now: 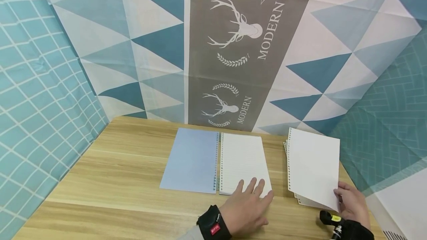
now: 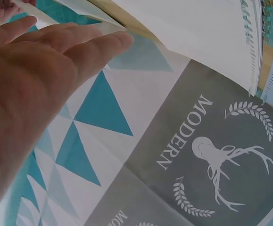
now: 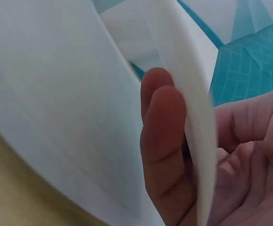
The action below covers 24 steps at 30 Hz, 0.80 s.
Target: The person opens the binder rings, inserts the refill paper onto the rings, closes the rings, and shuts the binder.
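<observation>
A stack of white lined pages (image 1: 241,158) lies beside a light blue cover sheet (image 1: 191,160), their punched edges facing each other. My left hand (image 1: 247,207) is at the lower right of the lined pages, fingers spread and nearly straight, holding nothing; in the left wrist view its fingers (image 2: 98,52) extend near the page edge. On the right, my right hand (image 1: 353,202) pinches a loose white punched sheet (image 1: 313,164) by its lower right edge. The right wrist view has this paper (image 3: 197,117) between fingers and thumb. Under that sheet, other punched sheets (image 1: 308,202) show at the left and bottom.
Everything lies on a wood-grain table (image 1: 110,173). Clear greenish binding strips (image 1: 218,183) show between the cover and the lined pages. A patterned cloth (image 1: 160,47) hangs behind the table, with a teal grid cloth (image 1: 36,77) at left.
</observation>
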Each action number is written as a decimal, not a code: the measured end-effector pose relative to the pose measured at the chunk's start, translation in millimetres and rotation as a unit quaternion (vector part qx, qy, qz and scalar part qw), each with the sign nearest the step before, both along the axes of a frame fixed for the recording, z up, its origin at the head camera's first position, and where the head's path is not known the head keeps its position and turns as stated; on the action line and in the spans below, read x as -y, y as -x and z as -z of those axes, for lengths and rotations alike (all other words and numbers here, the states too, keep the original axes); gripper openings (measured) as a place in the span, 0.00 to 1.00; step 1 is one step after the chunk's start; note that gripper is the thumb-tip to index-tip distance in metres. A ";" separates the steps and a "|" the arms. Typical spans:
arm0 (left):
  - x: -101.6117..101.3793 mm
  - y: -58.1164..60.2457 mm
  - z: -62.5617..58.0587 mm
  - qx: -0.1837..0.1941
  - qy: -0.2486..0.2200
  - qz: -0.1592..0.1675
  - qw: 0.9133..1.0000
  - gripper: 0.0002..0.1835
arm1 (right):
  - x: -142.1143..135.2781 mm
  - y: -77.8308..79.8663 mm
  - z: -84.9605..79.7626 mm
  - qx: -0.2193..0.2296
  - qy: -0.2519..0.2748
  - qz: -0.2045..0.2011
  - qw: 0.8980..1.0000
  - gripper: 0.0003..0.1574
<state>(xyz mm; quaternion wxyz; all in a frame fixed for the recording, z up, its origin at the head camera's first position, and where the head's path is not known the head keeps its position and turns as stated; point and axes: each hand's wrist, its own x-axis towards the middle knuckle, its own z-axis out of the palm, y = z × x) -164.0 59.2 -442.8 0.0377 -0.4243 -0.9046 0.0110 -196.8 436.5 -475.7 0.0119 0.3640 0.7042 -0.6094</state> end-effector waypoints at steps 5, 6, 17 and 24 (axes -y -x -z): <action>3.3 5.1 -4.1 0.008 -0.015 -0.006 1.000 0.37 | 3.7 -2.3 -10.2 -0.027 -0.006 -0.014 1.000 0.33; 4.8 6.2 -5.1 0.006 -0.020 -0.006 1.000 0.37 | 4.3 -2.6 -11.8 -0.031 -0.005 -0.018 0.999 0.32; 21.7 19.6 -17.9 0.011 -0.051 -0.034 0.998 0.35 | 11.2 -4.3 -24.3 -0.073 0.049 -0.091 0.992 0.28; 35.7 33.9 -28.9 0.042 -0.079 -0.068 0.994 0.36 | 18.1 -3.8 -30.1 -0.090 0.075 -0.058 0.991 0.17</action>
